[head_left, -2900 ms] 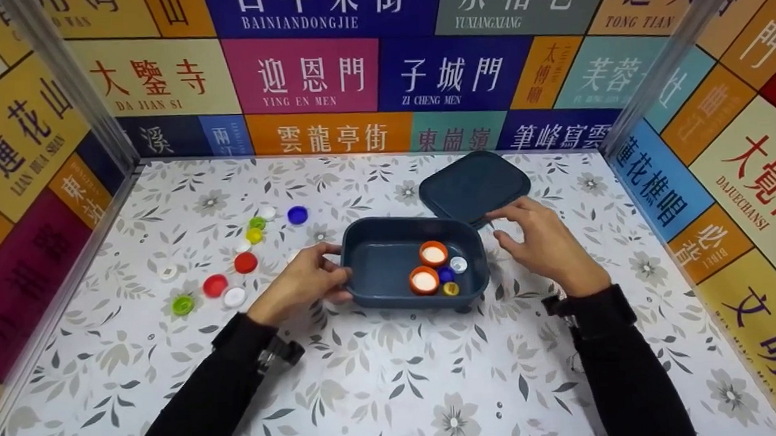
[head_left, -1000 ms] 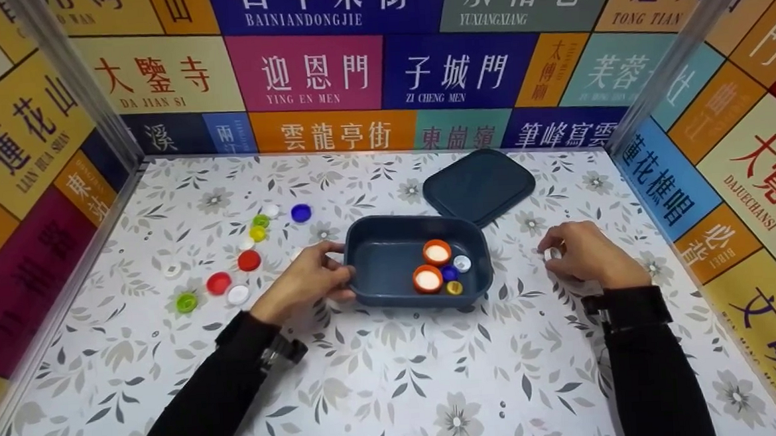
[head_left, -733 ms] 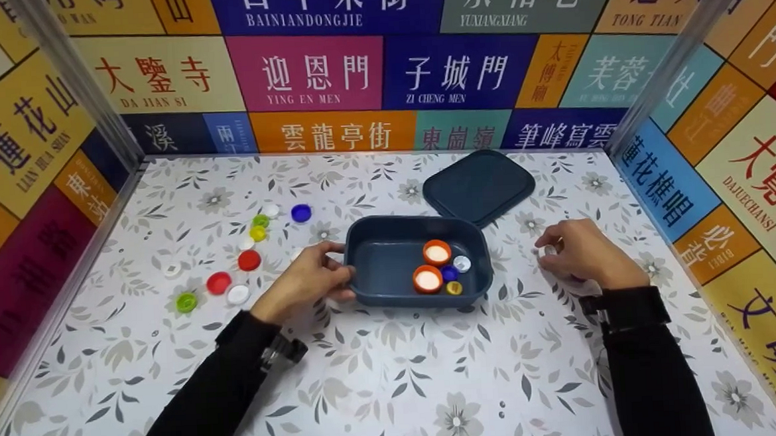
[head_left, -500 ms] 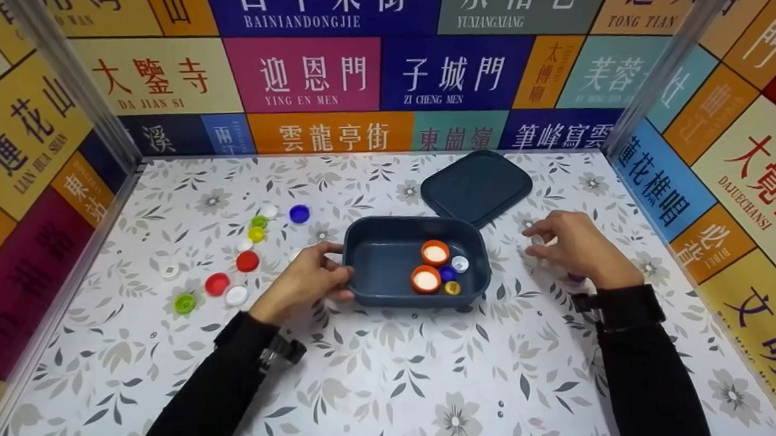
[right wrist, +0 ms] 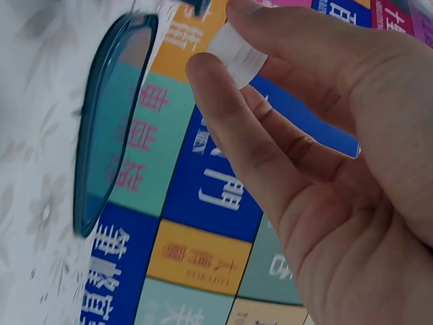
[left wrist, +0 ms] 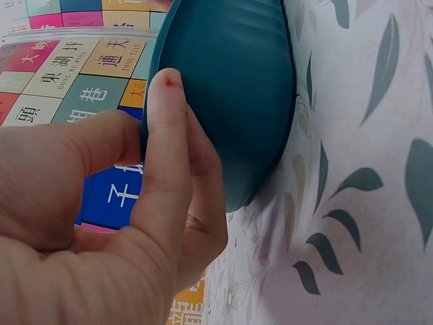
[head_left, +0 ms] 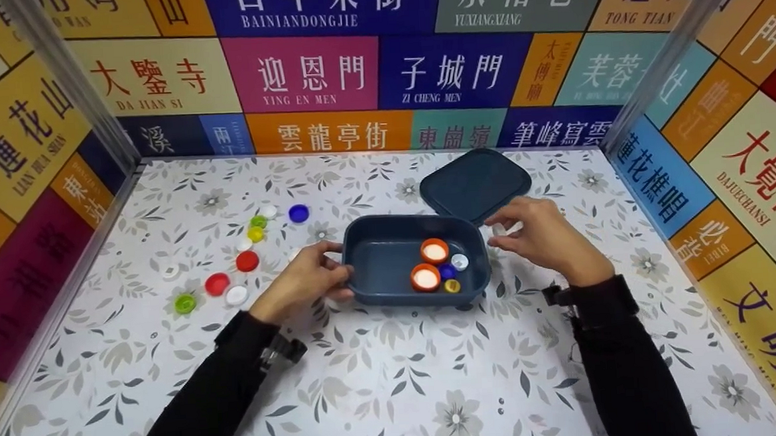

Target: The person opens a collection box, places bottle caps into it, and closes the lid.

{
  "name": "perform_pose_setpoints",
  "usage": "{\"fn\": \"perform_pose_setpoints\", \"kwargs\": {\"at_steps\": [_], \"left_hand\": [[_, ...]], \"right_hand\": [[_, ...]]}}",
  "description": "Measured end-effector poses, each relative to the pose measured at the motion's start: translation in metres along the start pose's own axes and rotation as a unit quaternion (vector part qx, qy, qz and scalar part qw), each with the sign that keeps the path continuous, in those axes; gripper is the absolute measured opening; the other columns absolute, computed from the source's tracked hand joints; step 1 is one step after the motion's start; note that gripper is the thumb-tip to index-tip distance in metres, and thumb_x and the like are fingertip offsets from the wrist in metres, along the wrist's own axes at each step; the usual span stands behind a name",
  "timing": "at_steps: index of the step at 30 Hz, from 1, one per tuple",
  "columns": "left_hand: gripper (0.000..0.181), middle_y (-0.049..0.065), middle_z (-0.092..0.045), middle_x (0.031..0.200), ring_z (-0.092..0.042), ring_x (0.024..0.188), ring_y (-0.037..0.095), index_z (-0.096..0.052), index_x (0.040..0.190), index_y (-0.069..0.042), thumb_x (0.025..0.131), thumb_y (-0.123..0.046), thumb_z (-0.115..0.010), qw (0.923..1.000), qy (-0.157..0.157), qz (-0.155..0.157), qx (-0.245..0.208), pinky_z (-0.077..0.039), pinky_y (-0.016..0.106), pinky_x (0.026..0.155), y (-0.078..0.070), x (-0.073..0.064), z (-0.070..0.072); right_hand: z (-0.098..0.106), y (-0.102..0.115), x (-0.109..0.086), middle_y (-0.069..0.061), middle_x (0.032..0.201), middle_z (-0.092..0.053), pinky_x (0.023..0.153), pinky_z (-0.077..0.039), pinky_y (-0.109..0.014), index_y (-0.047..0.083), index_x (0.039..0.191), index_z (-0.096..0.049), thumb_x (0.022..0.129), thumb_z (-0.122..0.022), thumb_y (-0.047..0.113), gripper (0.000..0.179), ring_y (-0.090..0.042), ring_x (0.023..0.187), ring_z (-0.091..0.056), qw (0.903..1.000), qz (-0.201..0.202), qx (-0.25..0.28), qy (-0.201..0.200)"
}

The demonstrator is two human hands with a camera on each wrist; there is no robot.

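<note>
My left hand (head_left: 308, 274) pinches the left rim of the dark blue-green plastic box (head_left: 380, 265); in the left wrist view its thumb and fingers are on both sides of the wall. My right hand (head_left: 545, 239) is raised beside the box's right end. Between its thumb and fingertips it pinches a small translucent white bottle cap (right wrist: 237, 55). Inside the box's right half lie two orange caps, the nearer orange cap (head_left: 425, 278) among them, plus a white cap (head_left: 459, 262), a blue cap (head_left: 446, 271) and a gold cap (head_left: 452, 286).
The box's lid (head_left: 476, 183) lies flat behind the box. Left of the box, several loose caps are scattered, including a red cap (head_left: 217, 284), a green cap (head_left: 184, 304) and a blue cap (head_left: 299, 213). Sign-patterned panels (head_left: 314, 72) wall the flowered tabletop (head_left: 370, 392).
My right hand went from the box out to the right side of the table, pinched a white cap there, and came back left to the box. The left hand stayed on the rim.
</note>
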State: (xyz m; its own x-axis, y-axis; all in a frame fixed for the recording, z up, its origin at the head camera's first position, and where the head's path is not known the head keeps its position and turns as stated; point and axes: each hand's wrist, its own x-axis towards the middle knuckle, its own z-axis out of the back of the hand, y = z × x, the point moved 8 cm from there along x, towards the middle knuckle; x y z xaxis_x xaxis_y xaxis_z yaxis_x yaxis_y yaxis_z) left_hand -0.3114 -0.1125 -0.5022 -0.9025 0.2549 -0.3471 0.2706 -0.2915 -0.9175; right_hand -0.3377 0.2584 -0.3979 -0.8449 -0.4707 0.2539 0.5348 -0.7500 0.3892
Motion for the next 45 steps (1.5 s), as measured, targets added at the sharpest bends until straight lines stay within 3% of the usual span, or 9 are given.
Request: {"fn": "perform_pose_setpoints", "kwargs": {"at_steps": [8, 13, 16, 20, 30, 38, 45], "left_hand": [[0.064, 0.020, -0.074, 0.122, -0.082, 0.078, 0.014, -0.049, 0.170, 0.000, 0.111, -0.006, -0.074, 0.9996, 0.001, 0.000, -0.029, -0.075, 0.033, 0.086, 0.001, 0.000, -0.002], [0.062, 0.025, -0.074, 0.129, -0.082, 0.080, 0.014, -0.050, 0.169, -0.001, 0.112, -0.007, -0.074, 0.9996, 0.001, -0.002, -0.029, -0.074, 0.030, 0.084, 0.000, -0.001, -0.001], [0.062, 0.029, -0.074, 0.133, -0.082, 0.080, 0.015, -0.050, 0.169, -0.001, 0.112, -0.007, -0.073, 0.9996, 0.003, 0.000, -0.028, -0.074, 0.028, 0.081, 0.001, -0.001, 0.000], [0.063, 0.025, -0.074, 0.130, -0.082, 0.081, 0.015, -0.050, 0.170, -0.003, 0.112, -0.008, -0.074, 0.9997, 0.001, 0.005, -0.025, -0.074, 0.028, 0.081, 0.003, -0.001, 0.001], [0.059, 0.018, -0.074, 0.123, -0.082, 0.082, 0.016, -0.053, 0.168, -0.006, 0.113, -0.009, -0.073, 0.9998, -0.004, 0.016, -0.014, -0.074, 0.029, 0.080, 0.000, 0.000, 0.000], [0.064, 0.020, -0.075, 0.128, -0.082, 0.082, 0.015, -0.048, 0.171, -0.003, 0.113, -0.012, -0.073, 0.9998, 0.001, 0.010, -0.015, -0.074, 0.030, 0.083, 0.001, 0.000, 0.000], [0.064, 0.019, -0.074, 0.127, -0.082, 0.084, 0.016, -0.049, 0.171, -0.005, 0.113, -0.013, -0.074, 0.9998, -0.001, 0.013, -0.012, -0.075, 0.035, 0.089, 0.001, 0.000, 0.000]], "right_hand": [[-0.025, 0.053, 0.025, -0.018, 0.112, -0.081, 0.084, -0.071, -0.048, 0.002, 0.122, -0.089, 0.098, -0.095, 0.009, 0.026, -0.036, 0.099, -0.080, 0.9969, 0.061, 0.004, 0.051], [-0.044, 0.091, 0.036, -0.019, 0.112, -0.080, 0.081, -0.069, -0.044, 0.004, 0.122, -0.089, 0.098, -0.093, 0.007, 0.024, -0.034, 0.095, -0.077, 0.9916, 0.102, 0.005, 0.080], [-0.057, 0.112, 0.041, -0.019, 0.113, -0.080, 0.083, -0.068, -0.046, 0.004, 0.121, -0.089, 0.098, -0.091, 0.005, 0.022, -0.034, 0.098, -0.076, 0.9863, 0.132, -0.001, 0.100], [-0.072, 0.132, 0.046, -0.019, 0.117, -0.079, 0.089, -0.069, -0.046, 0.004, 0.125, -0.088, 0.101, -0.088, 0.005, 0.024, -0.032, 0.104, -0.077, 0.9809, 0.148, -0.015, 0.125], [-0.105, 0.146, 0.053, -0.016, 0.114, -0.078, 0.091, -0.071, -0.043, 0.006, 0.124, -0.088, 0.100, -0.090, 0.006, 0.024, -0.031, 0.106, -0.079, 0.9758, 0.139, -0.058, 0.159], [-0.127, 0.139, 0.049, -0.019, 0.121, -0.082, 0.111, -0.063, -0.054, 0.005, 0.123, -0.086, 0.104, -0.086, 0.007, 0.019, -0.041, 0.122, -0.074, 0.9715, 0.112, -0.072, 0.196], [-0.133, 0.136, 0.054, -0.014, 0.116, -0.088, 0.102, -0.069, -0.048, 0.003, 0.116, -0.089, 0.099, -0.088, 0.001, 0.017, -0.034, 0.116, -0.081, 0.9740, 0.109, -0.051, 0.192]]}}
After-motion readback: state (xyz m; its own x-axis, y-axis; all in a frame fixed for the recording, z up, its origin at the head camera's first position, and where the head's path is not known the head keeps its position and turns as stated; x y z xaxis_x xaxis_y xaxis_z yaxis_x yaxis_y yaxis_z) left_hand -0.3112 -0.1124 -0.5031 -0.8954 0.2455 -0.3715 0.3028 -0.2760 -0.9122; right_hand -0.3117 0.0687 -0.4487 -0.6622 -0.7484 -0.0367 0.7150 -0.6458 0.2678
